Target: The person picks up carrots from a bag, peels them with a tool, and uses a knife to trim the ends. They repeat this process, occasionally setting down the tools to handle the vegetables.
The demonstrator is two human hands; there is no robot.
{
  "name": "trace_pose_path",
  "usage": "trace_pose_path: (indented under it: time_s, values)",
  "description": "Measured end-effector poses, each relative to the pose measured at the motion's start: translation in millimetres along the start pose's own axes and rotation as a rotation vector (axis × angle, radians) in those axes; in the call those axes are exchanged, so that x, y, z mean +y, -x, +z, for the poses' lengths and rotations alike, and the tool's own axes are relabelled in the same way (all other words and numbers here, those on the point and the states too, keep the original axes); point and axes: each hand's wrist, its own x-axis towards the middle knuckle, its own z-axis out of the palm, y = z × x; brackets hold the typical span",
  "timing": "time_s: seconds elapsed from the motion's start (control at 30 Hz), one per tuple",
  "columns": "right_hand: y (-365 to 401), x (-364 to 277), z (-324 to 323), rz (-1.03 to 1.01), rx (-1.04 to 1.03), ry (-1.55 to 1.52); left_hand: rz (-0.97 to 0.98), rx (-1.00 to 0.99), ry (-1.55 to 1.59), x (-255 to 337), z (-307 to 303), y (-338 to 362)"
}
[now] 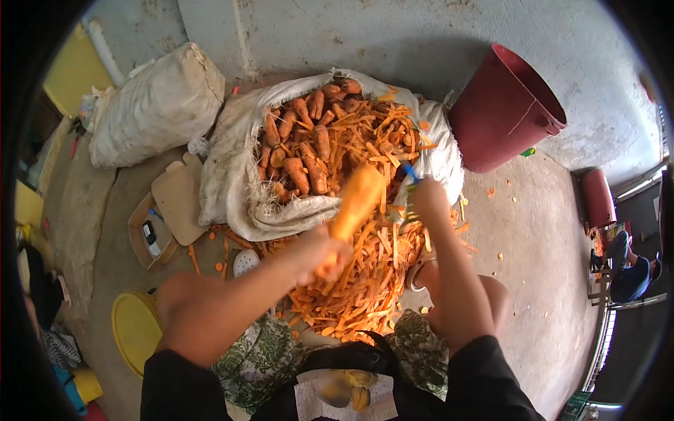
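Note:
My left hand point(324, 254) is closed around the lower end of a peeled carrot point(359, 200), which tilts up and away from me. Just right of the carrot, my right hand point(430, 202) grips a peeler point(410, 174), blurred, with a blue part showing; its blade cannot be made out. Beyond both hands lies an open white woven sack point(235, 168) with unpeeled carrots point(309, 165) on its left side and orange peelings on its right. Below my hands, a heap of carrot peelings point(351, 305) covers the floor between my legs.
A dark red bin point(491, 112) stands by the wall at the right. At the left are a full white sack point(158, 105), a cardboard box point(144, 242) with small items and a yellow lid point(135, 333). A person in blue point(632, 277) sits far right.

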Motion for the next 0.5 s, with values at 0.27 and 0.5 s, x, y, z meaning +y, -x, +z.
trace_pose_path:
  time_s: [0.27, 0.5]
  values:
    - [8, -18, -5, 0.022, 0.156, -0.164, 0.133, -0.218, 0.063, 6, -12, 16]
    - [53, -71, -20, -0.185, 0.01, -0.053, 0.136, -0.192, 0.224, 10, -19, 6]
